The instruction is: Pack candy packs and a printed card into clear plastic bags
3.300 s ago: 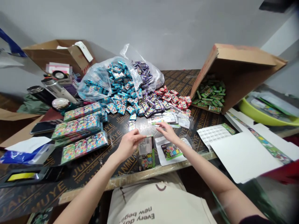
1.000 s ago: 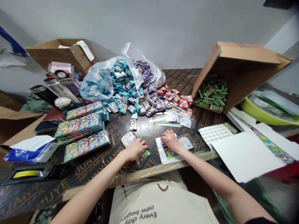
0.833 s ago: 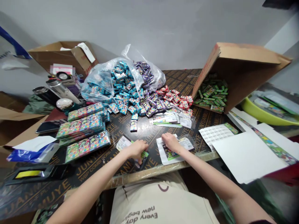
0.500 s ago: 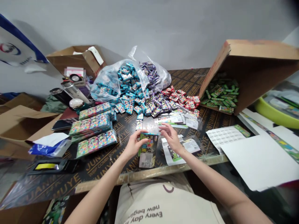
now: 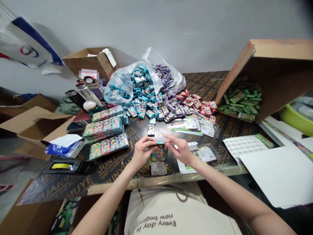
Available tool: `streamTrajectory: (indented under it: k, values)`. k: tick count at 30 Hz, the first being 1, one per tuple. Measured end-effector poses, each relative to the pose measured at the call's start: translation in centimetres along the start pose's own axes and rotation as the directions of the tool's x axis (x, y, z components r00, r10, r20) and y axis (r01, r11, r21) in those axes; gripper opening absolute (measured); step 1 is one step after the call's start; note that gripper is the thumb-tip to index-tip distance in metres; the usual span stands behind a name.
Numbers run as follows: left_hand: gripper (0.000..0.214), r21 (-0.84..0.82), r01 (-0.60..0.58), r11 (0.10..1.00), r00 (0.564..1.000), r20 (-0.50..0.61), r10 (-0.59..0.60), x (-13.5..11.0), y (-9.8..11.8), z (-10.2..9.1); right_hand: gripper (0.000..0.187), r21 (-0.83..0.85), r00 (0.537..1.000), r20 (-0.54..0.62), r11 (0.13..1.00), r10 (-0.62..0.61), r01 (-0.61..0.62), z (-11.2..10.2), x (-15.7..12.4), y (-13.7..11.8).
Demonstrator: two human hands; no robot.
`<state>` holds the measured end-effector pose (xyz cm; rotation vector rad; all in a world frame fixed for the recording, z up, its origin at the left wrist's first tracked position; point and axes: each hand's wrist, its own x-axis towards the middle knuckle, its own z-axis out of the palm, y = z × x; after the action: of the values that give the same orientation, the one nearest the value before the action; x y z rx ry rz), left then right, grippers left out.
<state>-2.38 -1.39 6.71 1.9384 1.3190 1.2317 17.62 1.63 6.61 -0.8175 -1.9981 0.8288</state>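
Observation:
My left hand and my right hand both pinch the top of a small clear bag of colourful packets, held upright just above the table's front edge. The fingers of both hands are closed on the bag's upper rim. Right of it lies a white sheet with a printed green card. A loose blue packet lies just beyond the bag. Behind it spreads a heap of blue, purple and red packets.
A clear plastic sack of packets stands at the back. Filled packs are stacked to the left. A tipped cardboard box with green packets is at the right; white sheets lie near it. A tape dispenser and open boxes sit left.
Both hands were pressing flat on the table a second ago; they lifted the bag upright and now pinch its top together. The camera view has swung to the left.

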Motion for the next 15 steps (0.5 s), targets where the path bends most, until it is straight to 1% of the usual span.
streamTrajectory:
  k: [1,3,5,6,8,10,11,13,15]
  values:
    - [0.010,0.007,-0.003,1.000,1.000,-0.001,0.003,-0.1,0.0,-0.1,0.034,0.018,0.999,0.007,0.999,0.050,-0.050,-0.4,0.5,-0.4]
    - [0.009,0.012,0.007,1.000,1.000,-0.002,-0.007,-0.3,-0.1,-0.3,0.029,0.052,0.990,-0.016,0.989,0.138,-0.137,-0.9,2.0,-1.0]
    - [0.007,-0.007,0.039,0.999,0.999,0.009,-0.039,-0.5,-0.1,-0.4,0.019,0.079,0.985,-0.010,0.982,0.171,-0.170,-1.0,3.5,-1.4]
    - [0.006,-0.032,0.063,0.997,0.998,0.011,-0.063,-0.6,-0.2,-0.5,0.016,0.099,0.983,0.035,0.979,0.178,-0.181,-0.8,4.1,-1.5]
    - [0.005,-0.104,0.123,0.987,0.992,-0.005,-0.125,-0.7,-0.4,-0.5,0.017,0.156,0.961,0.201,0.962,0.191,-0.223,-0.1,5.1,-1.3]
    - [0.009,-0.161,0.174,0.971,0.983,-0.027,-0.181,-0.7,-0.6,-0.5,0.020,0.201,0.912,0.360,0.938,0.198,-0.283,0.7,5.5,-1.0]
    - [0.010,-0.172,0.189,0.967,0.980,-0.031,-0.197,-0.7,-0.6,-0.5,0.020,0.207,0.889,0.413,0.931,0.197,-0.302,1.1,5.6,-0.8]
    - [0.009,-0.161,0.194,0.968,0.980,-0.020,-0.199,-0.8,-0.7,-0.5,0.020,0.186,0.869,0.453,0.932,0.198,-0.309,1.6,5.8,-0.6]
    - [0.007,-0.141,0.179,0.974,0.983,-0.007,-0.182,-0.9,-0.6,-0.6,0.020,0.144,0.865,0.450,0.938,0.220,-0.314,1.7,5.8,-0.5]
